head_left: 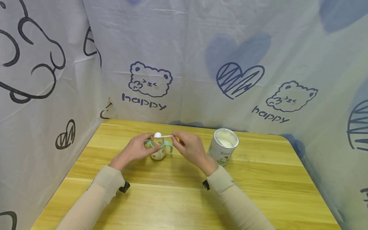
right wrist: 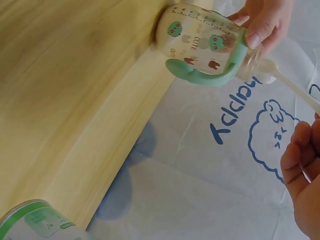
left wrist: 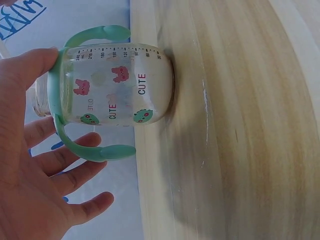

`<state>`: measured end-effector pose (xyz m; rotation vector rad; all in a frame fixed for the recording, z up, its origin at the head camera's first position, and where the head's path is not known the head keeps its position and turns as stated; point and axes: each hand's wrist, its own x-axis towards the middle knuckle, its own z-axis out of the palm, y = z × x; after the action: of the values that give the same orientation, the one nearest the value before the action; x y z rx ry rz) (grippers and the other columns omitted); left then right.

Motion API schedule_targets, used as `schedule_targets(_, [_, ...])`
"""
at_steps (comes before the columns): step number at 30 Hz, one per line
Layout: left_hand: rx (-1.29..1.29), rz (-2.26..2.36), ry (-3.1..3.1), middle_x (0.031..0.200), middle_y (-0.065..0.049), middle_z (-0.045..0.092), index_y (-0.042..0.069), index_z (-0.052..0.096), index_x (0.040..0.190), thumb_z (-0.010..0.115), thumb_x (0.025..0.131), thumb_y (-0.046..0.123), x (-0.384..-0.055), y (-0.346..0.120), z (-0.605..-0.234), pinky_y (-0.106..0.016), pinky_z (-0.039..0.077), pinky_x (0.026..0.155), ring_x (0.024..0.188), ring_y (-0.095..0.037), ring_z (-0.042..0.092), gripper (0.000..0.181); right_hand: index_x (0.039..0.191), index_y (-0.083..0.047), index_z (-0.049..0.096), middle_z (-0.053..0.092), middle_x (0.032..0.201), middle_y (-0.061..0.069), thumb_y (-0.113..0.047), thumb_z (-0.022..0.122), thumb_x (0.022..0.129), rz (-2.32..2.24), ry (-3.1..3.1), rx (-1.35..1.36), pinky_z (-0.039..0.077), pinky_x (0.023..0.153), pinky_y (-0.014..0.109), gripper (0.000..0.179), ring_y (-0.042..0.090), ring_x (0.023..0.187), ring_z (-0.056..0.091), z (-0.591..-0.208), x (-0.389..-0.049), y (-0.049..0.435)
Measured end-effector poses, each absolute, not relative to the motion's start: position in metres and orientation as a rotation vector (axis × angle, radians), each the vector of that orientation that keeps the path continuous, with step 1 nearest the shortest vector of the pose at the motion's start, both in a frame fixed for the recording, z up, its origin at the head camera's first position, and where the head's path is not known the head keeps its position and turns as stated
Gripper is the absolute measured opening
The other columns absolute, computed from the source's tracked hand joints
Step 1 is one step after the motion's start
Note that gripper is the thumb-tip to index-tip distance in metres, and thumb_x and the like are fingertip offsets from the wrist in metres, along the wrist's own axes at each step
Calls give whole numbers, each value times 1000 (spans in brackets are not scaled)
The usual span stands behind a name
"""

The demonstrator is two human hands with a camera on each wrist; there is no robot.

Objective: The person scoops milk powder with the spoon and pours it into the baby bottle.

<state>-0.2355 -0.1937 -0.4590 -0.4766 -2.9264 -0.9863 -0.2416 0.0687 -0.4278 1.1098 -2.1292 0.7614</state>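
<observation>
A clear baby bottle [head_left: 158, 155] with mint-green handles [left wrist: 120, 152], printed animals and a measuring scale stands upright on the table, uncapped. Something pale fills its lower part in the left wrist view. My left hand [head_left: 139, 148] holds it near the collar, thumb on the near side and fingers around the far side. Between thumb and fingertips, my right hand [head_left: 190, 147] pinches the thin handle of a white scoop [right wrist: 267, 65]. The scoop's bowl is right at the bottle's mouth, with a rounded white top showing in the head view.
Right of my right hand stands an open milk powder can [head_left: 220, 152], with pale powder inside. The wooden table [head_left: 161, 204] ends at a printed cloth [head_left: 189, 92] behind, and more cloth hangs along both sides.
</observation>
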Motion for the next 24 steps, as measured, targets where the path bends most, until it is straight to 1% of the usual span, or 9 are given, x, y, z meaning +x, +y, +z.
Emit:
schedule_targets(6, [-451,-990,-2956,152,-23,58,7,51,155,71,95,59,-236,-195,-460,-62,47,115,138,-44,57,82,106,-10,75,64,67,-2,-9,73,97,637,-2039,1138,40,48,18,10,6,53,48,-435,-241,70])
schedule_targets(14, [-418,-995,-2972,154,-23,56,7,49,156,71,95,59,-236,-194,-462,-62,46,116,141,-45,54,83,108,-11,75,60,63,-2,-9,78,91,495,-1943,1160,42,45,22,17,8,49,48,-443,-241,71])
schedule_targets(18, [-406,-991,-2984,154,-23,55,8,48,157,70,95,61,-236,-194,-463,-61,46,116,141,-44,54,85,108,-11,75,60,65,-2,-11,75,94,470,-1934,1165,43,46,22,14,8,50,49,-443,-240,71])
schedule_targets(21, [-400,-1001,-2986,155,-22,55,9,49,157,70,95,62,-236,-194,-463,-61,47,116,141,-44,54,85,108,-11,75,60,66,-2,-14,69,100,459,-1918,1169,43,46,22,10,9,50,49,-443,-241,71])
schedule_targets(24, [-401,-1012,-2981,154,-22,55,9,49,157,70,94,62,-236,-194,-463,-61,47,115,141,-44,54,84,107,-11,75,59,66,-2,-18,59,106,448,-1901,1172,43,46,22,17,9,50,49,-444,-241,71])
